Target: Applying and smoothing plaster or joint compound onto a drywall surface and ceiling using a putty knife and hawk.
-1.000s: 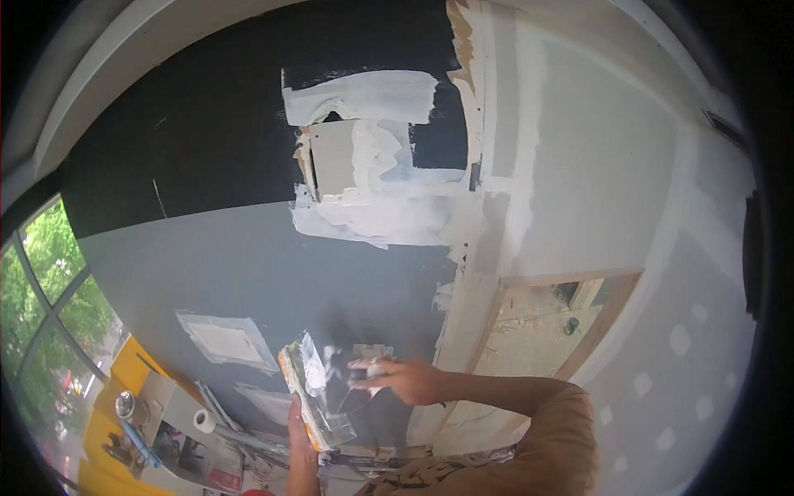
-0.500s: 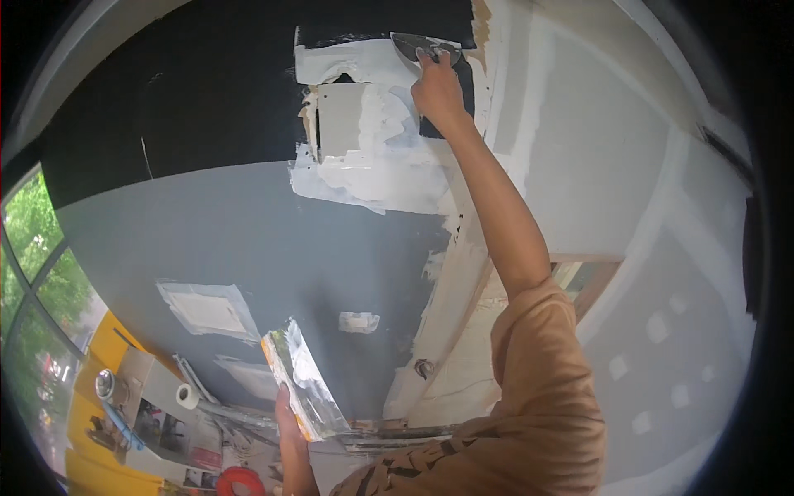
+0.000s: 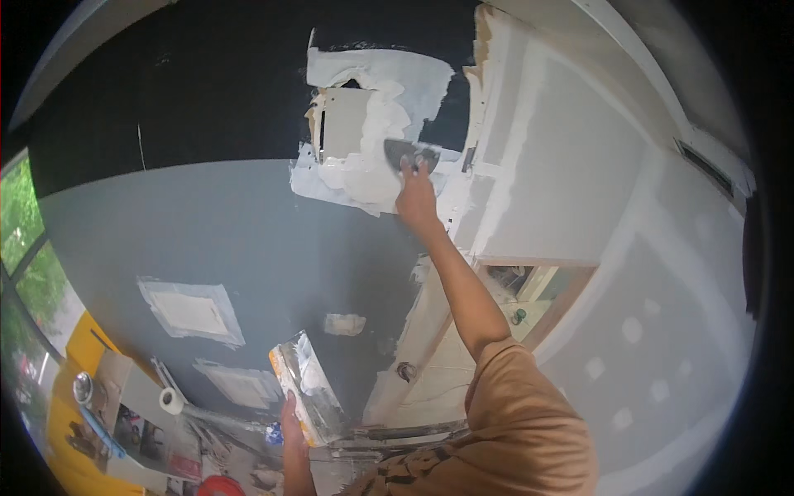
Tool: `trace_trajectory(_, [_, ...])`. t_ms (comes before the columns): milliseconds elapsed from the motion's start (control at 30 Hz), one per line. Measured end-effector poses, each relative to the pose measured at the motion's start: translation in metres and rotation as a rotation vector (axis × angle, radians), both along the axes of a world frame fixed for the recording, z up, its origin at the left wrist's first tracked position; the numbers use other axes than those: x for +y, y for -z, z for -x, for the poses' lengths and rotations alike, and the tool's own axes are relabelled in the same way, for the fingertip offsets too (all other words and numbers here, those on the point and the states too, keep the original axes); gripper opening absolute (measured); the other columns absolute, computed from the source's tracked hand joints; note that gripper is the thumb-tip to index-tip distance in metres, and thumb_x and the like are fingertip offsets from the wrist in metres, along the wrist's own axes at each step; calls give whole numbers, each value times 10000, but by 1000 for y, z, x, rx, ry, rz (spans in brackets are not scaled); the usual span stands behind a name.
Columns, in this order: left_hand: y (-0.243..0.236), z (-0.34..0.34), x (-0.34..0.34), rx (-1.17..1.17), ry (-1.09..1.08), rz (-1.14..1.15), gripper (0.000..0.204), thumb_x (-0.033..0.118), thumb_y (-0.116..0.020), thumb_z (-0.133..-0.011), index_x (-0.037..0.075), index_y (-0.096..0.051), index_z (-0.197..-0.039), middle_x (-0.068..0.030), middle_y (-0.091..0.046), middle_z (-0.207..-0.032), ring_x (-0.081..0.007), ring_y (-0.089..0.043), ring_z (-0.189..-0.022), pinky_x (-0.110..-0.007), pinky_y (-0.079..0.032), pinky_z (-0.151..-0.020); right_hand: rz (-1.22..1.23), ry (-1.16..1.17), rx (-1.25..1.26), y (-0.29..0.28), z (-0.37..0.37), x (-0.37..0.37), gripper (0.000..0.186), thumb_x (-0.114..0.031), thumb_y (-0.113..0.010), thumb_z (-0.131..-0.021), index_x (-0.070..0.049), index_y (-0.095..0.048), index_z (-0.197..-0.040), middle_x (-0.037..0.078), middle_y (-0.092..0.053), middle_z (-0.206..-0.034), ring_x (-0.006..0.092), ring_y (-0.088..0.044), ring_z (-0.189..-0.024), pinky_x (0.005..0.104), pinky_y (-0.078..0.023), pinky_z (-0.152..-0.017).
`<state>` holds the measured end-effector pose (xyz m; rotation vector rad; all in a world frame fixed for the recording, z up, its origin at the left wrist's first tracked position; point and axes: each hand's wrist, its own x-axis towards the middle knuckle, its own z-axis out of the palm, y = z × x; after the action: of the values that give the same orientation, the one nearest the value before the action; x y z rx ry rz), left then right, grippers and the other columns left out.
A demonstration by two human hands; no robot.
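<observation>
My right forearm (image 3: 463, 285) crosses a pale wooden frame (image 3: 564, 307); a white cylindrical roll (image 3: 170, 401) lies low on the left. My right grip (image 3: 418, 202) pinches a wide, dark, flat-bladed scraper (image 3: 405, 152) at the ragged, smeared white patch (image 3: 351, 175) on the black-and-grey wall (image 3: 240, 219). My left grip (image 3: 293, 423) clasps a long, flat, paste-smeared board (image 3: 323, 405) lower down.

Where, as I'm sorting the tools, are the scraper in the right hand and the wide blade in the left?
Scraper (image 3: 414, 149): head view, on its dark blade.
Wide blade (image 3: 321, 408): head view, on its metal face, below the white putty (image 3: 311, 370).
</observation>
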<state>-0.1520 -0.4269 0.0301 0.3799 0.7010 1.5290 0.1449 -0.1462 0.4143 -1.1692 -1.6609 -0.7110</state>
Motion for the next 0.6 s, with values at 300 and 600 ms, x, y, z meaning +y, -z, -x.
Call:
trace_trajectory(300, [-52, -13, 3, -84, 177, -53, 609, 482, -502, -1041, 34, -442, -1450, -156, -592, -1332, -312, -621, -1178, -462, -525, -988, 254, -659, -110, 135, 20, -207, 621, 56, -534, -830, -97, -514, -1432, 209, -515, -1417, 399, -478, -1335, 497, -410, -1089])
trace_trajectory(600, [-74, -48, 7, -38, 223, -66, 555, 504, -473, -1049, 64, -520, -1384, -106, -653, -1208, -250, -665, -1045, -416, -564, -904, 858, -755, 87, 254, -43, -306, 725, 103, -494, -823, -136, -470, -1507, 184, -401, -1535, 397, -487, -1334, 446, -474, -1033])
